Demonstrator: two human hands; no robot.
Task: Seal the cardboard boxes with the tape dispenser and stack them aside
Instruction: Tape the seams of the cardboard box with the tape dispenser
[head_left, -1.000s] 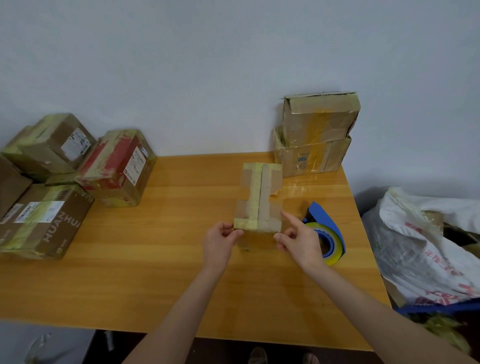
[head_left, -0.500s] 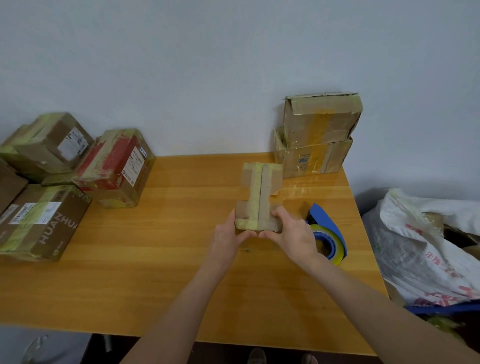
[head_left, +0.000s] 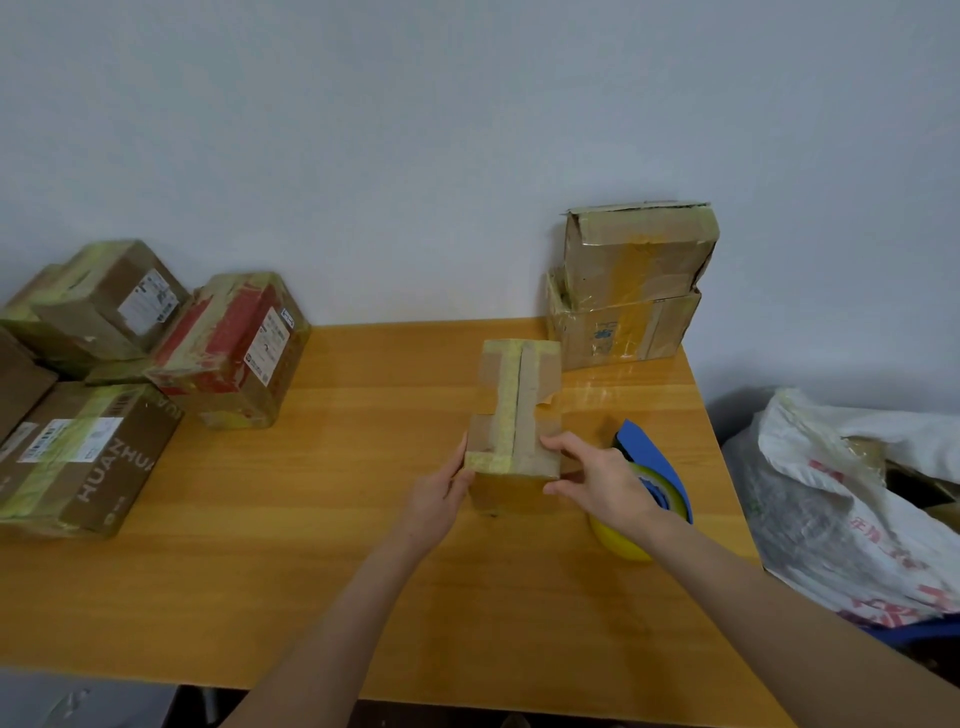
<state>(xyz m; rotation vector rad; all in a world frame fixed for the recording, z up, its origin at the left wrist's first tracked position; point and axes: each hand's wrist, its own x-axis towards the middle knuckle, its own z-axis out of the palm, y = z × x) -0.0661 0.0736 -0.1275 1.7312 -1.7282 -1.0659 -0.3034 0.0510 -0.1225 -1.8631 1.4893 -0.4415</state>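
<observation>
A small cardboard box (head_left: 519, 395) with yellow-green tape along its top seam stands on the wooden table (head_left: 311, 545). My left hand (head_left: 439, 493) presses flat against the near left side of the box. My right hand (head_left: 597, 480) grips its near right corner, fingers on top and thumb on the front face. The blue tape dispenser (head_left: 652, 467) with a yellow tape roll lies on the table just right of the box, partly hidden behind my right hand.
Two boxes (head_left: 631, 291) are stacked at the back right corner against the wall. Several taped boxes (head_left: 156, 364) sit at the table's left end. A white plastic sack (head_left: 841, 499) lies beyond the right table edge.
Both hands have closed in on the near end of the small box. The right hand's fingers now lie over the top corner. The box has stayed in place.
</observation>
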